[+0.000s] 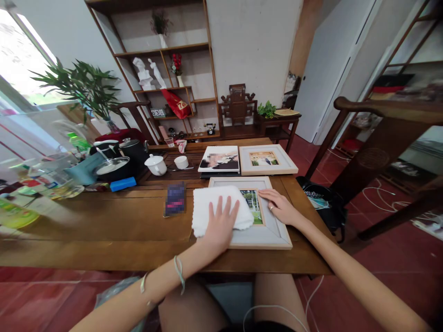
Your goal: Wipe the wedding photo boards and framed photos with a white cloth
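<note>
Far to the left of the near frame [273,239], a blurred cluster of bottles [51,182] crowds the wooden worktop [104,223], overlapping too much to count. Beyond and left of the frame come one leafy plant [79,87], one shallow dark vessel [112,168], one blue block [123,184] and one black kettle [132,152]. Closer, but behind the frame's left side, is one white lidded cup [155,165]; one dark phone-shaped item [175,200], its surface pixelated, lies left of the frame, apart from it, and one small white bowl [181,162] sits further behind.

The near frame itself lies flat near the worktop's front edge. One white cloth [204,207] covers its left part, overhangs that side and hides much of its photo. The left hand [221,223] lies palm down on the cloth, fingers spread wide, gripping nothing. Behind the frame lie two more pictures: one white-edged print [218,159] and, to its right, one pale framed photo [268,159]. The right hand [280,206] rests on the frame's right inner border, fingers extended and close together, grasping nothing. Right of the frame, off the worktop, are one black bag [328,214] and one dark wooden chair [375,147]
</note>
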### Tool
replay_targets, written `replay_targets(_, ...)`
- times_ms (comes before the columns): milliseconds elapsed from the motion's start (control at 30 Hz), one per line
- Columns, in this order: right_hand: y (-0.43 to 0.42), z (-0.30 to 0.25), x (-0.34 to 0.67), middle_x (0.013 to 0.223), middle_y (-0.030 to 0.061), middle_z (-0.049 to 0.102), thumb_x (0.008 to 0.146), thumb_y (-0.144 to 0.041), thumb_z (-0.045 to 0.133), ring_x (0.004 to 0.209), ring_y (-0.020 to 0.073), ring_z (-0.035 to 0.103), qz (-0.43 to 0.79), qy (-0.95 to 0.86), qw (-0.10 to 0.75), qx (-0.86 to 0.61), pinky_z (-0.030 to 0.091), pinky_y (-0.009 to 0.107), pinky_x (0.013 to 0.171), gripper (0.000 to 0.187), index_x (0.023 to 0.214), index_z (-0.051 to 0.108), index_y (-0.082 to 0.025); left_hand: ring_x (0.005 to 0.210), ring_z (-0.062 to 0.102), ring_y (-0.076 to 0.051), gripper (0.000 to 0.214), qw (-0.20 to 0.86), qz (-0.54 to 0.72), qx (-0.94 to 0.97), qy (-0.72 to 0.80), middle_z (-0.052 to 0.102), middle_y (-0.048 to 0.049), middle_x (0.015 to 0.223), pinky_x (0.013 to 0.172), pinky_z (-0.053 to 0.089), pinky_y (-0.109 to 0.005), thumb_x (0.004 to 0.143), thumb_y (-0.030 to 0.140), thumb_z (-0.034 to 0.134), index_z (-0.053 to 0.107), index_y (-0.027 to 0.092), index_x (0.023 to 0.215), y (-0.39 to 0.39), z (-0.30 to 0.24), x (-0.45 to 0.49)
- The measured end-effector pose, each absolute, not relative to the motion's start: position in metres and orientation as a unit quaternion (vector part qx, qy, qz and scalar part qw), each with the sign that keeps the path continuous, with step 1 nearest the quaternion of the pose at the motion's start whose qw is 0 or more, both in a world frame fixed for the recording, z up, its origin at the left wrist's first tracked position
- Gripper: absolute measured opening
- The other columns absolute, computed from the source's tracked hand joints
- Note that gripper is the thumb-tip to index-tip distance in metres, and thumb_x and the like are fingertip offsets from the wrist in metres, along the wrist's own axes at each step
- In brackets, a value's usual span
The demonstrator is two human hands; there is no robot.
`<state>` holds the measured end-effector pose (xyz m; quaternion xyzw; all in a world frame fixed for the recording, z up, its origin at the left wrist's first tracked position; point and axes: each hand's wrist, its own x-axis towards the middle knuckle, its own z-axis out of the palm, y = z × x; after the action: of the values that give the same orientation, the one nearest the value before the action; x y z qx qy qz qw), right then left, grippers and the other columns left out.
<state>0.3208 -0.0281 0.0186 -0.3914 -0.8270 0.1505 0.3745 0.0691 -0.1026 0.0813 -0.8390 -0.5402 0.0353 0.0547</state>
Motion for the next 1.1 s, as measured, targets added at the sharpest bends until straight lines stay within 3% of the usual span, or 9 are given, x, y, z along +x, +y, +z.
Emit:
replay_targets(133, -0.027, 0.018, 0.322, 0.127, 0.0090, 0.062, 0.074, -0.007, 0.043, 0.121, 0.0265, 0.053, 0.150, -0.833, 0.374, -0.379, 0.040, 0.056, 0.104, 0.055, 0.125, 0.062, -0.022, 0.145, 0.013, -0.032, 0.074, 0.036, -0.031, -0.831, -0.554, 0.021, -0.0168, 0.156, 0.114, 0.018, -0.056, 0.080, 0.004, 0.042, 0.018, 0.014, 0.150, -0.049, 0.083, 0.062)
replay_targets(233, -0.026, 0.018, 0.322, 0.127, 0.0086, 0.062, 0.076, -0.008, 0.044, 0.121, 0.0269, 0.052, 0.153, -0.834, 0.372, -0.378, 0.040, 0.056, 0.104, 0.054, 0.125, 0.061, -0.022, 0.146, 0.011, -0.032, 0.073, 0.012, -0.029, -0.842, -0.538, 0.019, -0.0148, 0.157, 0.114, 0.017, -0.057, 0.081, 0.005, 0.043, 0.020, 0.016, 0.149, -0.038, 0.085, 0.069)
replay_targets(333, -0.026, 0.018, 0.322, 0.128, 0.0081, 0.062, 0.076, -0.008, 0.044, 0.122, 0.0265, 0.053, 0.154, -0.832, 0.371, -0.383, 0.040, 0.055, 0.105, 0.054, 0.125, 0.062, -0.023, 0.145, 0.010, -0.034, 0.071, -0.020, 0.027, -0.870, -0.493, 0.019, -0.0127, 0.158, 0.113, 0.016, -0.060, 0.080, 0.005, 0.045, 0.026, 0.017, 0.147, -0.061, 0.093, 0.084)
replay_targets(433, -0.027, 0.018, 0.321, 0.127, 0.0084, 0.062, 0.074, -0.006, 0.044, 0.122, 0.0265, 0.053, 0.148, -0.831, 0.371, -0.387, 0.039, 0.055, 0.105, 0.056, 0.124, 0.062, -0.022, 0.144, 0.018, -0.036, 0.069, -0.083, 0.071, -0.889, -0.444, 0.023, -0.0118, 0.157, 0.111, 0.024, -0.059, 0.080, 0.011, 0.047, 0.029, 0.019, 0.146, -0.106, 0.105, 0.096)
replay_targets(633, -0.027, 0.017, 0.320, 0.127, 0.0066, 0.062, 0.071, -0.003, 0.044, 0.122, 0.0258, 0.053, 0.159, -0.822, 0.373, -0.399, 0.037, 0.055, 0.107, 0.060, 0.123, 0.063, -0.025, 0.143, 0.022, -0.033, 0.062, -0.111, 0.032, -0.933, -0.341, 0.026, -0.0113, 0.156, 0.113, 0.028, -0.052, 0.087, 0.025, 0.044, 0.028, 0.019, 0.147, -0.171, 0.124, 0.108)
replay_targets(767, -0.026, 0.017, 0.321, 0.127, 0.0066, 0.062, 0.071, -0.005, 0.045, 0.121, 0.0261, 0.053, 0.166, -0.820, 0.378, -0.396, 0.038, 0.055, 0.106, 0.058, 0.122, 0.063, -0.025, 0.143, 0.021, -0.034, 0.064, -0.089, 0.025, -0.924, -0.371, 0.025, -0.0115, 0.156, 0.113, 0.028, -0.054, 0.087, 0.028, 0.044, 0.026, 0.018, 0.148, -0.173, 0.115, 0.120)
replay_targets(967, -0.027, 0.018, 0.320, 0.127, 0.0065, 0.062, 0.073, -0.005, 0.044, 0.122, 0.0252, 0.052, 0.155, -0.824, 0.373, -0.397, 0.038, 0.055, 0.107, 0.057, 0.123, 0.063, -0.025, 0.140, 0.021, -0.045, 0.067, -0.024, 0.038, -0.879, -0.475, 0.025, -0.0166, 0.155, 0.105, 0.031, -0.066, 0.084, 0.015, 0.045, 0.028, 0.015, 0.149, -0.138, 0.087, 0.132)
replay_targets(1100, -0.027, 0.018, 0.320, 0.127, 0.0095, 0.062, 0.075, -0.007, 0.043, 0.121, 0.0259, 0.053, 0.141, -0.832, 0.370, -0.389, 0.039, 0.054, 0.105, 0.054, 0.123, 0.062, -0.021, 0.142, 0.018, -0.042, 0.070, 0.001, 0.047, -0.842, -0.537, 0.021, -0.0145, 0.156, 0.107, 0.025, -0.067, 0.081, 0.004, 0.043, 0.029, 0.015, 0.148, -0.090, 0.083, 0.121)
